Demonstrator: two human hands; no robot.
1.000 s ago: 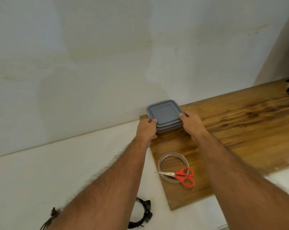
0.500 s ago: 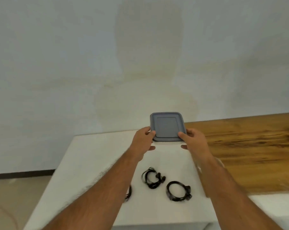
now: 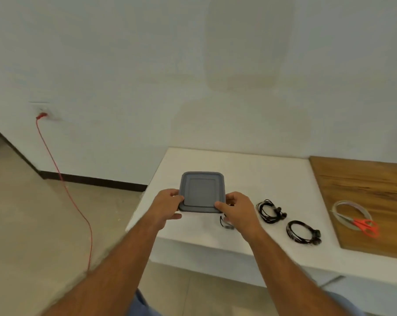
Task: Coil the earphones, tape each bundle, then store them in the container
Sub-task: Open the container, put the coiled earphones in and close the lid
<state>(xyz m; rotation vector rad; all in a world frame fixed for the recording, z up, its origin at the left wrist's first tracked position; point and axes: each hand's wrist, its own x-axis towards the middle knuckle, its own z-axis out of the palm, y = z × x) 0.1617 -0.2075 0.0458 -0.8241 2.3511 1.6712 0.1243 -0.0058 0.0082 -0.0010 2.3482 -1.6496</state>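
I hold a square grey lidded container (image 3: 201, 191) above the left part of the white table (image 3: 249, 169). My left hand (image 3: 167, 205) grips its left edge and my right hand (image 3: 235, 209) grips its near right corner. Two coiled black earphone bundles lie on the table to the right: one (image 3: 270, 211) beside my right hand, the other (image 3: 303, 231) nearer the front edge. A third bundle (image 3: 226, 223) peeks out from under my right hand, mostly hidden.
A wooden board (image 3: 363, 190) covers the table's right side, with a roll of tape (image 3: 349, 213) and orange scissors (image 3: 366, 225) on it. The table's left edge drops to the floor. A red cable (image 3: 63, 185) hangs from the wall at left.
Both hands lifted the container off the wooden board and carried it left, over the white table. The view swung left, so the bundles and the board now lie to the right.
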